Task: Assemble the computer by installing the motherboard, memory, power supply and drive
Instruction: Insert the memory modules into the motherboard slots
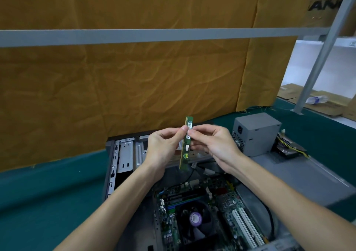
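A green memory stick [186,144] stands nearly upright in the air above the open computer case [111,166]. My left hand [163,150] pinches it from the left and my right hand [212,146] pinches it from the right, near its upper half. Below, the motherboard [227,202] lies inside the case with a black CPU fan [194,220] and memory slots [183,198] just above the fan. A grey power supply [256,133] stands on the table right of the case. Behind it lies a drive [290,148] with yellow and black cables.
A green mat [48,193] covers the table. The grey case side panel [308,177] lies to the right. A brown cloth [123,88] hangs behind, crossed by a grey bar [134,35]. A slanted metal post [323,50], cardboard and a plastic bottle [316,99] are at far right.
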